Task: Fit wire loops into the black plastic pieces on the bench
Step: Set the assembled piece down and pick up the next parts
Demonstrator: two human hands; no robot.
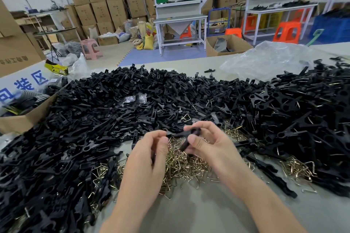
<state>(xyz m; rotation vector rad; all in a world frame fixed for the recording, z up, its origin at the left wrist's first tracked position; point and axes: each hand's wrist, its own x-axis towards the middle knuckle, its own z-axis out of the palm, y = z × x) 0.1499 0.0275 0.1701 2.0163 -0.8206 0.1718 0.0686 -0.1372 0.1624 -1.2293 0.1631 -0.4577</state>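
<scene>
- Stacked cardboard boxes [98,2] and other workbenches fill the hall behind; what matters sits on the grey bench [198,210] in front of me.
- Loose black plastic pieces [113,109] are heaped across the left and the far side, so a fresh one is always within reach.
- Brass-coloured wire loops [181,164] lie in a low pile directly under my hands, probably so I can pick one up without looking away.
- My right hand [210,145] grips one black piece [193,132] between thumb and curled fingers, raised above the loops and angled so its narrow end points to my other hand.
- My left hand [147,159] has its fingers curled in, with the fingertips pinching that narrow end. I cannot tell whether a wire loop is already between them, because the fingers hide it.
- Holding the piece at both ends should keep it steady while a loop is pressed in.
- On the right, a second heap [303,111] shows wire glinting among the black, so I judge that this is where fitted pieces go.
- A crumpled clear plastic bag [265,60] lies beyond that heap, out of the way.
</scene>
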